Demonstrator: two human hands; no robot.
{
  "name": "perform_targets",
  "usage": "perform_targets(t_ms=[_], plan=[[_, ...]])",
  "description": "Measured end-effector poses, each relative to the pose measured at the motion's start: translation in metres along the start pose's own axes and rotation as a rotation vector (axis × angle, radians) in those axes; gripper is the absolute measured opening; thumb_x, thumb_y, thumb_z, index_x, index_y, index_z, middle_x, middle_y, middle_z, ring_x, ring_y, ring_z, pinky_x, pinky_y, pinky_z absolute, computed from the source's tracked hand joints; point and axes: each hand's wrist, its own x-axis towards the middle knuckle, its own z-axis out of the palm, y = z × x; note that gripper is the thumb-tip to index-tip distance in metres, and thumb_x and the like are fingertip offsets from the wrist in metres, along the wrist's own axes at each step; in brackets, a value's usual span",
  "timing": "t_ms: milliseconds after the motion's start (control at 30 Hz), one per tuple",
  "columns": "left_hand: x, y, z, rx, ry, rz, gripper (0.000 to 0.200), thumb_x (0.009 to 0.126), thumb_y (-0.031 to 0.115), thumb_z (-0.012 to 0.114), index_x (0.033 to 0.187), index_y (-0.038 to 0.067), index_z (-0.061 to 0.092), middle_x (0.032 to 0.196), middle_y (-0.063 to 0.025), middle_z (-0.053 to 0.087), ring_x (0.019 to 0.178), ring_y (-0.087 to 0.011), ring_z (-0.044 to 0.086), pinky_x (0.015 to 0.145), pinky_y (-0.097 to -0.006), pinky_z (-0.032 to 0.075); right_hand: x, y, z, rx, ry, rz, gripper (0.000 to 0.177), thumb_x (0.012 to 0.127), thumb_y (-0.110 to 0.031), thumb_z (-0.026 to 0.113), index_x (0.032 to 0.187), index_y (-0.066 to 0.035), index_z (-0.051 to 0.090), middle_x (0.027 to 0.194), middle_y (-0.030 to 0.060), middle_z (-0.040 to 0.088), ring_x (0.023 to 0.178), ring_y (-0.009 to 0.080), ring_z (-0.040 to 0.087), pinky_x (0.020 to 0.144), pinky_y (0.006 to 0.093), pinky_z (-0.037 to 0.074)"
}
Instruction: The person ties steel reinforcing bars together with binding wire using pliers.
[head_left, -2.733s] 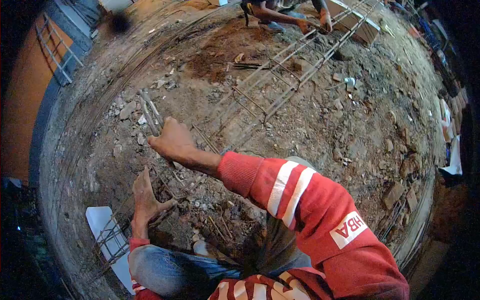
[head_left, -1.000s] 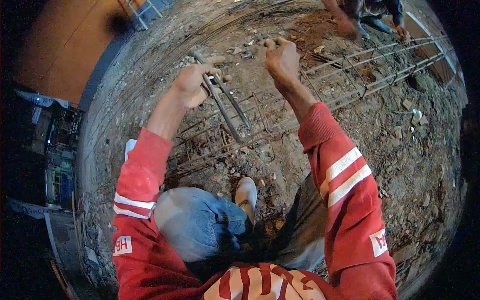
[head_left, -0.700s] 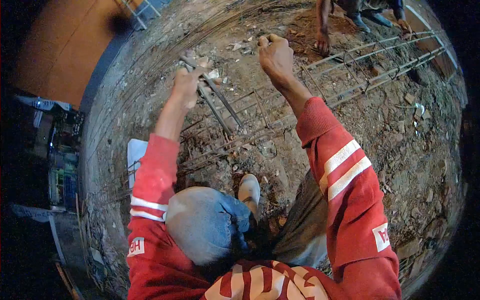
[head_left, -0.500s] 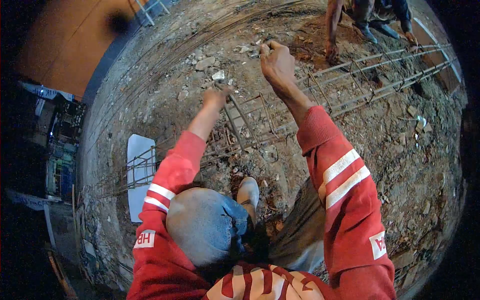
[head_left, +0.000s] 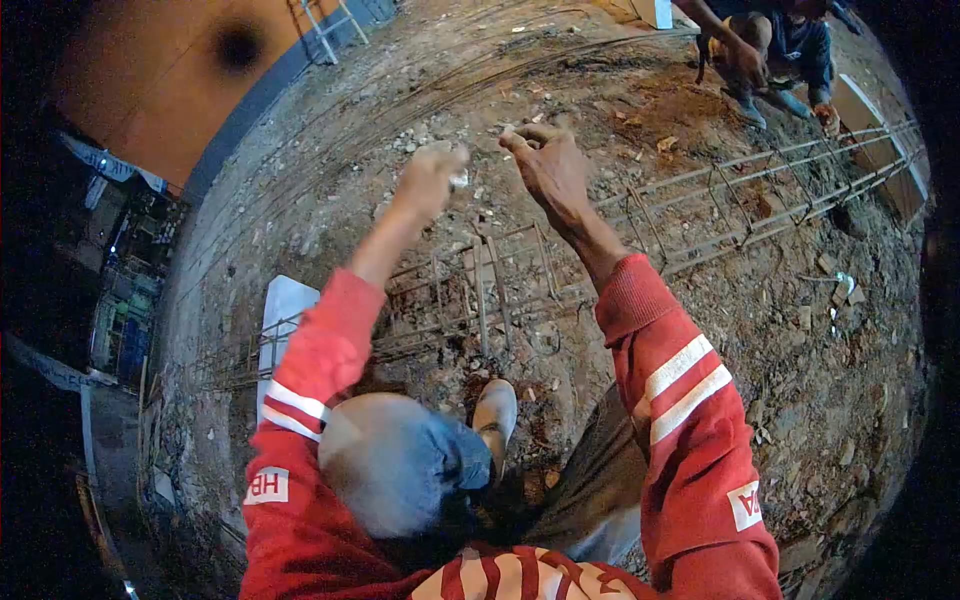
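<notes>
My left hand [head_left: 428, 182] is raised above the rebar cage [head_left: 690, 262], smeared by motion, so its fingers do not show clearly. My right hand [head_left: 550, 170] hangs over the far side of the cage with the fingers curled and the thumb close to the forefinger. Anything in that pinch is too small to make out. Below and between the hands, a pair of steel bars [head_left: 481, 295] crosses the cage, touched by neither hand. The cage lies across the ground in front of my shoe [head_left: 494, 412], with square stirrups along it.
A co-worker [head_left: 790, 55] crouches at the upper right, beside a board [head_left: 880, 145] at the cage's end. A white board [head_left: 285, 310] stands at the left end. Long thin rods [head_left: 420, 85] lie behind, amid rubble. A ladder [head_left: 325, 30] leans near the orange wall [head_left: 150, 90].
My left hand has come off the steel bar at the cage and risen. My right hand has stayed raised, its thumb and forefinger shifting slightly. The co-worker's hand has lifted from the ground.
</notes>
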Motion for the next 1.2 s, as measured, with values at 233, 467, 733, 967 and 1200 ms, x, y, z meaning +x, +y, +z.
perform_targets(t_ms=[233,467,733,967,1200], plan=[[0.049,0.109,-0.069,-0.461,-0.282,0.297,0.026,0.095,0.019,0.052,0.113,0.001,0.062,0.098,-0.0035,0.064,0.063,-0.0117,0.053,0.058,-0.0301,0.047,-0.008,-0.051,-0.003,0.494,-0.370,0.257,0.021,0.090,-0.027,0.062,0.094,-0.008,0.068,0.062,-0.0056,0.046,0.050,0.0056,0.038,0.045,0.0214,0.027],[0.210,0.134,-0.076,-1.871,-0.228,0.174,0.008,0.092,0.010,0.054,0.088,0.004,0.059,0.067,-0.0024,0.055,0.043,-0.0085,0.045,0.036,-0.0225,0.036,-0.011,-0.064,-0.095,-0.036,0.120,-0.354,0.018,0.089,-0.017,0.065,0.096,-0.001,0.070,0.073,0.0034,0.066,0.060,0.0078,0.057,0.053,0.0243,0.043],[0.132,0.214,0.037,-1.262,0.485,0.221,0.018,0.084,0.019,0.065,0.075,0.004,0.063,0.060,-0.0070,0.058,0.045,-0.0174,0.053,0.038,-0.0341,0.038,-0.062,-0.106,-0.156,-0.595,-0.069,-0.524,0.025,0.091,-0.022,0.059,0.105,-0.005,0.068,0.085,0.0146,0.070,0.077,0.0230,0.067,0.072,0.0338,0.051],[0.079,0.251,0.070,-1.286,-0.449,0.496,0.023,0.090,0.026,0.059,0.083,0.005,0.063,0.071,-0.0095,0.062,0.052,-0.0183,0.057,0.043,-0.0371,0.044,-0.097,-0.118,-0.175,-0.383,-0.047,0.234,0.048,0.093,-0.043,0.058,0.127,-0.009,0.057,0.099,0.0086,0.063,0.065,0.0178,0.055,0.063,0.0327,0.048],[0.084,0.263,0.140,-1.515,-1.135,0.390,0.023,0.093,0.027,0.055,0.085,0.007,0.062,0.067,-0.0063,0.062,0.050,-0.0177,0.057,0.044,-0.0340,0.044,-0.010,-0.158,-0.175,-0.642,0.403,-0.078,0.036,0.090,-0.035,0.064,0.107,-0.004,0.068,0.086,0.0012,0.067,0.075,0.0132,0.059,0.070,0.0300,0.049]])
